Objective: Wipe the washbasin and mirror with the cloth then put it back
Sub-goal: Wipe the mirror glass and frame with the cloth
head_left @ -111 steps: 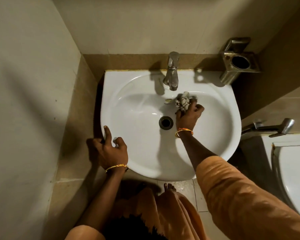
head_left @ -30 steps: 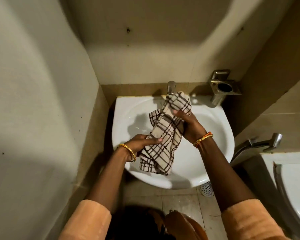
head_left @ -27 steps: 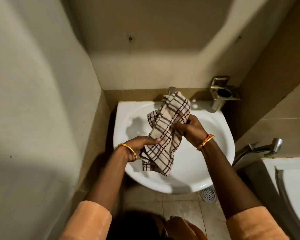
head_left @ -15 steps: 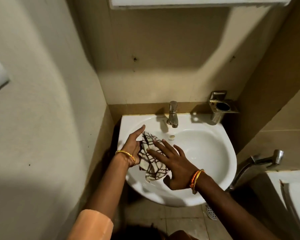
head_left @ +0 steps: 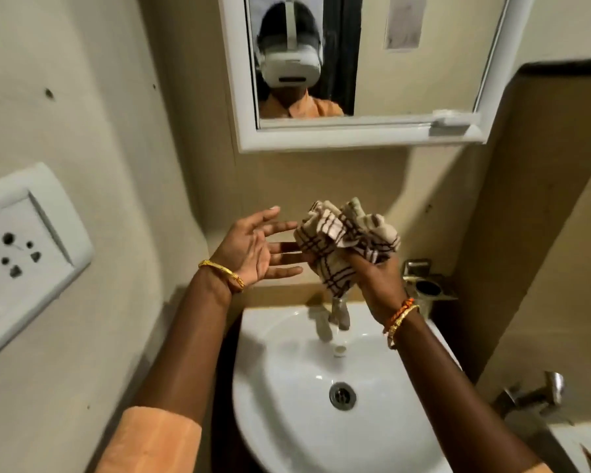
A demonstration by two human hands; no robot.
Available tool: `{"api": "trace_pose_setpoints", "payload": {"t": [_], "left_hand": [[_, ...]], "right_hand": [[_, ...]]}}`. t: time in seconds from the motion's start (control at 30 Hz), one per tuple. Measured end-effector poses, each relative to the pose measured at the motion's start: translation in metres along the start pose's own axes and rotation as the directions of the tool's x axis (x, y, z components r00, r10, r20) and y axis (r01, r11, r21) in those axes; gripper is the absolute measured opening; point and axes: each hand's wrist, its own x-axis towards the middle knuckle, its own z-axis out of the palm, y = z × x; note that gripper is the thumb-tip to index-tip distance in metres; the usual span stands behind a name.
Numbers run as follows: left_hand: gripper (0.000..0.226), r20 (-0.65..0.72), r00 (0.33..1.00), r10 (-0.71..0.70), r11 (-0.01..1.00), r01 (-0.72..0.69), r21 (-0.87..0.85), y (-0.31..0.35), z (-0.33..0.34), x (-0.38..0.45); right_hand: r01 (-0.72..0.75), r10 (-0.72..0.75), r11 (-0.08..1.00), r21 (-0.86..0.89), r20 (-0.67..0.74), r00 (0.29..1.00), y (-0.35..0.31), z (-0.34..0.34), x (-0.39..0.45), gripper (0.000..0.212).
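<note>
— Where is the cloth (head_left: 347, 242) now?
— Up in the air, bunched in the right hand (head_left: 377, 279), above the tap (head_left: 340, 312). A moment ago it lay low on the washbasin (head_left: 287, 387) rim.
— And the left hand (head_left: 253, 250)?
— It let go. Its fingers are spread wide, just beside the cloth.
— What else is new?
— The mirror (head_left: 362, 63) shows now, above both hands.
</note>
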Motion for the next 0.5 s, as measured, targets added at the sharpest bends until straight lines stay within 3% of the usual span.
{"api": "trace_pose_setpoints", "payload": {"t": [0.07,0.1,0.17,0.2,0.27,0.3,0.33,0.4,0.47,0.5], "left_hand": [[0.029,-0.103,0.972,0.213,0.970,-0.197,0.143,0.030,0.019,-0.005],[0.022,-0.184,0.915,0.360,0.920,-0.316,0.232,0.044,0.026,-0.005],[0.010,-0.338,0.694,0.636,0.767,-0.519,0.377,0.075,0.038,-0.004],[0.007,-0.386,0.538,0.750,0.662,-0.593,0.459,0.093,0.041,-0.003],[0.015,-0.383,0.232,0.894,0.438,-0.632,0.639,0.127,0.043,-0.001],[0.026,-0.345,0.135,0.929,0.353,-0.599,0.719,0.141,0.045,0.000],[0.039,-0.285,0.092,0.954,0.287,-0.547,0.786,0.152,0.045,0.001],[0.060,-0.197,0.105,0.975,0.223,-0.436,0.872,0.179,0.045,0.008],[0.066,-0.179,0.181,0.967,0.237,-0.382,0.893,0.195,0.044,0.018],[0.066,-0.158,0.174,0.972,0.217,-0.406,0.887,0.213,0.045,0.022]], "right_hand": [[0.073,-0.062,0.982,0.175,-0.069,0.996,-0.027,0.017,0.024,0.037],[0.128,-0.111,0.963,0.238,-0.082,0.990,-0.042,0.028,0.036,0.041],[0.272,-0.245,0.922,0.274,-0.130,0.961,-0.072,0.049,0.058,0.052],[0.365,-0.331,0.893,0.263,-0.167,0.929,-0.089,0.060,0.070,0.052],[0.543,-0.515,0.815,0.204,-0.176,0.839,-0.117,0.073,0.097,0.041],[0.624,-0.604,0.768,0.146,-0.160,0.781,-0.134,0.080,0.108,0.036],[0.675,-0.659,0.736,0.052,-0.176,0.731,-0.148,0.086,0.116,0.031],[0.774,-0.776,0.626,-0.088,-0.159,0.610,-0.172,0.096,0.132,0.014],[0.830,-0.823,0.555,-0.057,-0.178,0.539,-0.188,0.101,0.145,0.034],[0.859,-0.850,0.511,-0.042,-0.177,0.497,-0.208,0.107,0.160,0.043]]}}
